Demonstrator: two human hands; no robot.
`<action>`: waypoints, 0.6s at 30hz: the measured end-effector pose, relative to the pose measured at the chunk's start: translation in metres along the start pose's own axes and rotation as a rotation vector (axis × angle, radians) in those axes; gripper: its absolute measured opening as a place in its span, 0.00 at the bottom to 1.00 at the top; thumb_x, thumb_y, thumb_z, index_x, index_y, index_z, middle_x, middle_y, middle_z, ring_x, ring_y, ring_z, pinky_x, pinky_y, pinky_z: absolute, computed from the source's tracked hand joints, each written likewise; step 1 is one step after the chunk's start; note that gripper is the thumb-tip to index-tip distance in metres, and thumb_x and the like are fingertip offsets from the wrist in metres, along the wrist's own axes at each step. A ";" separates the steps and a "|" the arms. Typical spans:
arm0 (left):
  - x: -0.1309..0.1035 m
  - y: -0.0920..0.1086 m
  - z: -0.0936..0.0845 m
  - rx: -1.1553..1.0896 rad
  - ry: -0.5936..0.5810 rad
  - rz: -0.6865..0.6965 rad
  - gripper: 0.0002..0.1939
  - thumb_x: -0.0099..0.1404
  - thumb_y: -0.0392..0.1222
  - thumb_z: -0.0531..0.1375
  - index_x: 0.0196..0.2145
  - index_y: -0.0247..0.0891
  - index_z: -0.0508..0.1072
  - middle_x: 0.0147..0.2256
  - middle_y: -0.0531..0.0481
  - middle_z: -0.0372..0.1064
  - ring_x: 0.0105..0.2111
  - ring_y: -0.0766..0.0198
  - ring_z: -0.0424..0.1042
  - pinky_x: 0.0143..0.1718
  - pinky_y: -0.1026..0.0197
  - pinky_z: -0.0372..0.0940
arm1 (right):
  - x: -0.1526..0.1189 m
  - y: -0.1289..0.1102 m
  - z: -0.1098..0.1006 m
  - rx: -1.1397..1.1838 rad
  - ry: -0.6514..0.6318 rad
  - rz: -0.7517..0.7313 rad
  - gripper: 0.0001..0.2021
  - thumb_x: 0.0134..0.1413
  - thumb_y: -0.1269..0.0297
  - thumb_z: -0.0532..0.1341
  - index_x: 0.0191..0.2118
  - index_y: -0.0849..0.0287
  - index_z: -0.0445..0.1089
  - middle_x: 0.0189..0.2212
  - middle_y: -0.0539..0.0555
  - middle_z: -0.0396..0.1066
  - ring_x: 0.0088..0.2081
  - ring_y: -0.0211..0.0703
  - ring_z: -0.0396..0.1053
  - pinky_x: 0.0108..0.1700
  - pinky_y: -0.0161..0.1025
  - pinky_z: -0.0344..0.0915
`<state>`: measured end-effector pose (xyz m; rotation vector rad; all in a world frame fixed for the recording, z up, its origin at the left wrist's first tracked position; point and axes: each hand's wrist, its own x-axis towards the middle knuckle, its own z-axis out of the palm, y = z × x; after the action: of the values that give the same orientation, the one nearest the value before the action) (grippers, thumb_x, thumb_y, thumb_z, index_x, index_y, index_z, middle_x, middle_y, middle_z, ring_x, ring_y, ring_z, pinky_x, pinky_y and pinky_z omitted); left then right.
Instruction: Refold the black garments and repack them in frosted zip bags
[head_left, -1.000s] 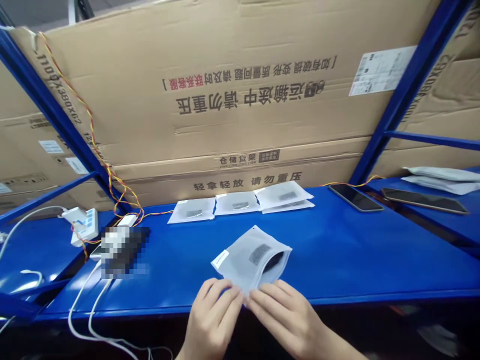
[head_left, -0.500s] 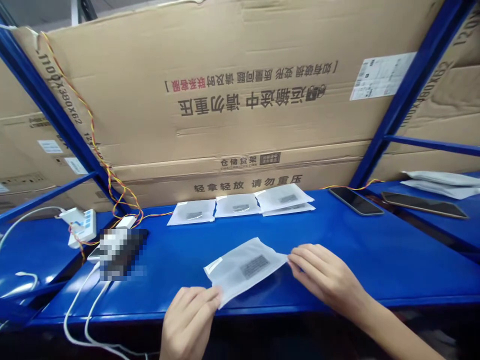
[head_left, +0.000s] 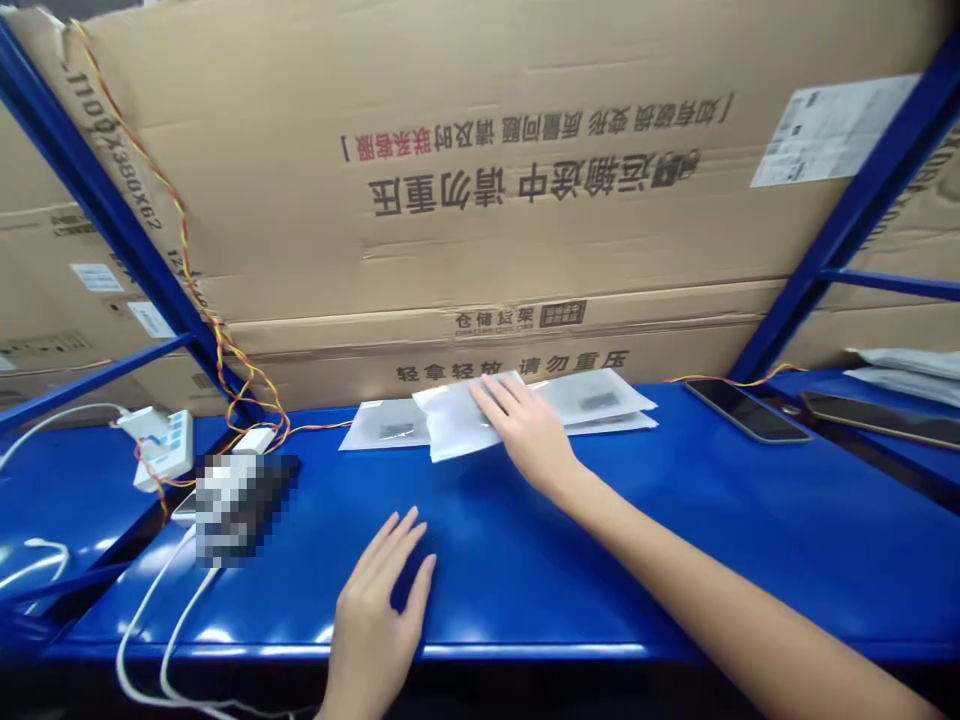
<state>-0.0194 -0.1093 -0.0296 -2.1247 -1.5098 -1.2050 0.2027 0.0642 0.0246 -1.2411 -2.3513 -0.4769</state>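
Observation:
Near the back of the blue shelf, my right hand (head_left: pixel 527 432) lies over a translucent white pouch (head_left: pixel 454 418), its fingers spread on the pouch's upper face. That pouch overlaps the middle of a row of similar pouches. To its left lies another pouch (head_left: pixel 384 424) with something dark inside, and to its right are two stacked pouches (head_left: pixel 600 396). My left hand (head_left: pixel 381 605) is over the front of the shelf, fingers apart and holding nothing.
On the left are a white power strip (head_left: pixel 169 450), white cables and a pixelated dark item (head_left: pixel 251 505). A phone (head_left: pixel 746 411) lies at the right, with another phone (head_left: pixel 885 418) beyond it. Large cardboard boxes (head_left: pixel 480 240) and blue posts stand behind.
The pouch that both hands held near the front has moved back onto the row with my right hand. My left hand has let go and opened. The view has shifted slightly.

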 end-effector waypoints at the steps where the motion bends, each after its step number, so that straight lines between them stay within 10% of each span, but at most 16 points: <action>1: -0.001 -0.002 0.002 0.005 -0.028 0.003 0.11 0.76 0.43 0.60 0.52 0.45 0.80 0.50 0.47 0.83 0.51 0.48 0.82 0.50 0.48 0.80 | 0.013 0.006 0.007 -0.005 -0.015 0.026 0.30 0.70 0.76 0.49 0.75 0.61 0.57 0.73 0.66 0.57 0.72 0.62 0.58 0.71 0.61 0.58; 8: -0.001 -0.006 0.000 -0.026 -0.106 0.005 0.09 0.75 0.44 0.60 0.48 0.48 0.81 0.47 0.50 0.84 0.49 0.52 0.82 0.48 0.50 0.79 | 0.012 0.032 0.056 0.042 -0.190 0.059 0.37 0.66 0.60 0.59 0.76 0.66 0.52 0.74 0.71 0.54 0.75 0.71 0.49 0.72 0.71 0.49; 13: 0.022 -0.038 0.003 0.062 -0.216 0.122 0.13 0.78 0.47 0.57 0.51 0.45 0.79 0.49 0.47 0.82 0.51 0.52 0.80 0.51 0.50 0.76 | -0.017 0.033 0.039 0.124 -0.129 -0.042 0.34 0.66 0.61 0.62 0.73 0.66 0.58 0.74 0.71 0.53 0.76 0.68 0.47 0.74 0.66 0.48; 18: 0.099 -0.096 0.028 0.514 -0.495 0.249 0.16 0.77 0.43 0.55 0.52 0.35 0.79 0.50 0.35 0.80 0.50 0.43 0.78 0.48 0.45 0.73 | -0.016 0.013 0.011 0.435 -0.094 0.046 0.15 0.71 0.67 0.55 0.54 0.61 0.76 0.53 0.66 0.76 0.58 0.60 0.71 0.60 0.57 0.68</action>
<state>-0.0795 0.0134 0.0053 -2.2282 -1.4608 -0.1704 0.2187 0.0658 0.0081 -1.1223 -2.3274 0.1103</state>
